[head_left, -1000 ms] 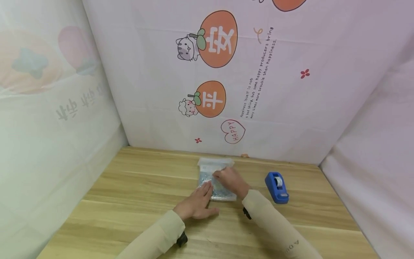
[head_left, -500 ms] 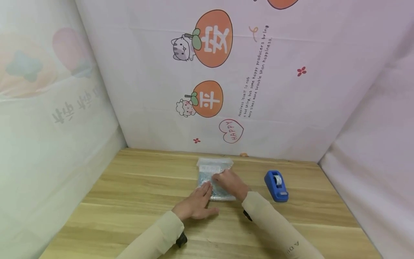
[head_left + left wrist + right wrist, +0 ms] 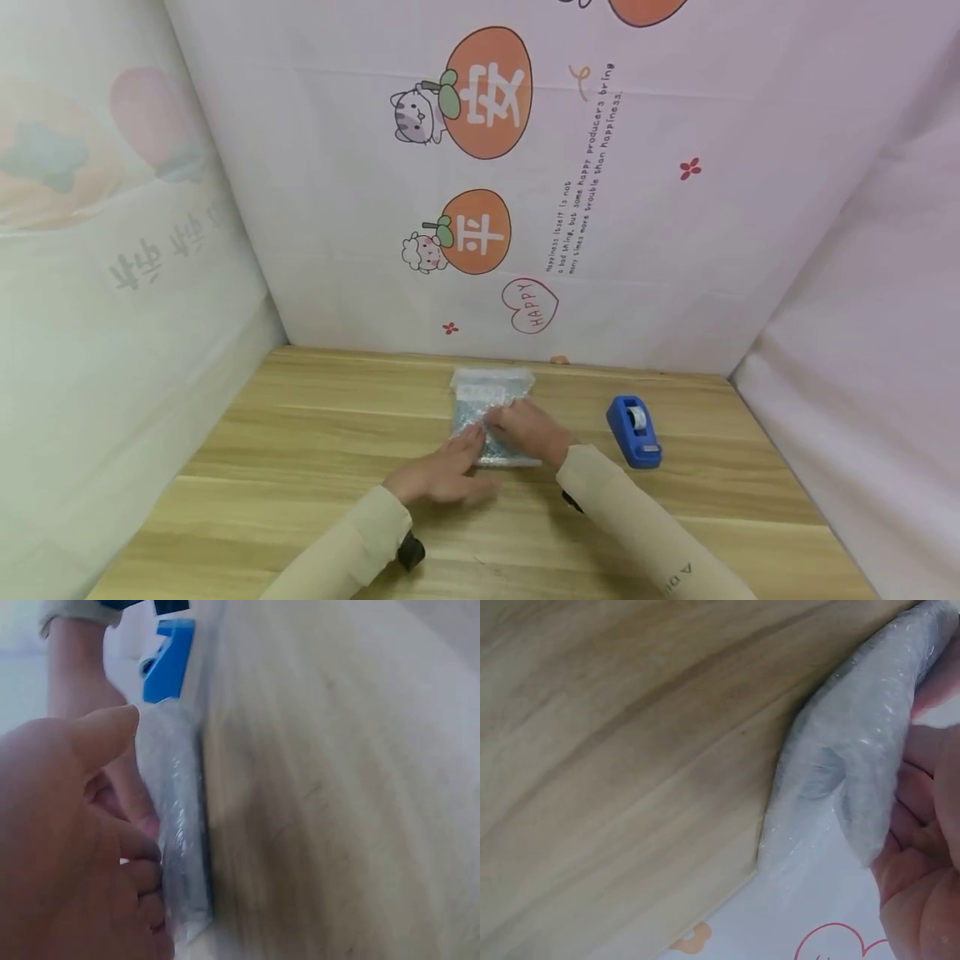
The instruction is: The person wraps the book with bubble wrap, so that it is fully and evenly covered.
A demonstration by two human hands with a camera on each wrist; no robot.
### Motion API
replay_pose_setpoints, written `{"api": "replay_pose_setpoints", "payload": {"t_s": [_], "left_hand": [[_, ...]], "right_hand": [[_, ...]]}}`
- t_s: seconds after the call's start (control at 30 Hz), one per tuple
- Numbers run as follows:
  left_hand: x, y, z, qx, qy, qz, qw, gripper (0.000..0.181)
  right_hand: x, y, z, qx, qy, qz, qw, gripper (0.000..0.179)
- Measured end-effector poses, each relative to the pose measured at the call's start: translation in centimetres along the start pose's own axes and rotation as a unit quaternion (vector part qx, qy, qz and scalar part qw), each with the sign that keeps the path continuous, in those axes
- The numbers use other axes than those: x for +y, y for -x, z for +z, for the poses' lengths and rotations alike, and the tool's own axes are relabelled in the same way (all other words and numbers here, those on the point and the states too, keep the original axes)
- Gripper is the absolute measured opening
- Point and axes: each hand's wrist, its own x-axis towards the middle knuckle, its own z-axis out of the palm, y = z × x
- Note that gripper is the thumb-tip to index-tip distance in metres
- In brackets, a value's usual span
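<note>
A flat parcel in clear bubble wrap lies on the wooden table near the back wall. Its far end is a loose, whitish flap. My left hand rests with straight fingers on the near left part of the parcel, thumb spread out over the table. From the right, my right hand presses on the top of the wrap with curled fingers. In the right wrist view, those curled fingers lie against the bubble wrap, and nothing shows inside them. What the wrap covers is too blurred to tell.
A blue tape dispenser with a roll of tape stands right of the parcel. White printed cloth hangs behind the wooden table and along both sides.
My right hand has slid a little toward me over the wrap. The left hand stays on the parcel, having shifted slightly. The whole view has drifted a little.
</note>
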Motion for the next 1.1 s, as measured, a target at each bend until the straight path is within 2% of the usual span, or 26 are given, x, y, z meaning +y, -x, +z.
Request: {"api": "replay_pose_setpoints", "payload": {"t_s": [0.07,0.13,0.2,0.33,0.43,0.57,0.7,0.83,1.0,1.1], "left_hand": [[-0.5,-0.1,-0.4,-0.002,0.025,0.012,0.9996,0.092],[-1.0,-0.2,-1.1,-0.004,0.054,0.024,0.9982,0.090],[-1.3,-0.3,-2.0,-0.010,0.081,0.029,0.9962,0.088],[-2.0,-0.3,-3.8,-0.016,0.113,0.015,0.9933,0.081],[-2.4,-0.4,-4.9,-0.005,0.104,0.019,0.9944,0.075],[-2.3,-1.0,-6.2,0.005,0.054,0.043,0.9976,0.075],[-2.2,-2.1,-6.5,0.004,-0.021,0.055,0.9983,0.079],[-2.3,-3.1,-5.9,0.011,-0.080,0.066,0.9946,0.085],[-3.1,-4.2,-4.6,0.024,-0.140,0.095,0.9853,0.088],[-3.5,-4.4,-4.2,0.020,-0.165,0.092,0.9818,0.088]], "right_hand": [[-0.3,0.1,-0.2,-0.030,0.003,0.014,0.9994,0.007],[-0.7,0.3,-0.6,-0.071,0.007,0.037,0.9967,0.014],[-1.1,0.5,-1.1,-0.110,0.012,0.065,0.9917,0.037],[-1.8,1.0,-1.7,-0.175,-0.002,0.120,0.9773,0.084],[-2.1,1.6,-1.5,-0.203,-0.013,0.140,0.9691,0.098],[-2.2,2.3,-0.6,-0.207,0.010,0.127,0.9701,0.103],[-2.1,2.8,0.1,-0.205,0.029,0.114,0.9717,0.104],[-2.1,3.1,0.4,-0.201,0.020,0.116,0.9724,0.105],[-2.3,3.2,0.6,-0.207,0.016,0.122,0.9705,0.105],[-2.4,3.2,0.5,-0.210,0.015,0.125,0.9695,0.104]]}}
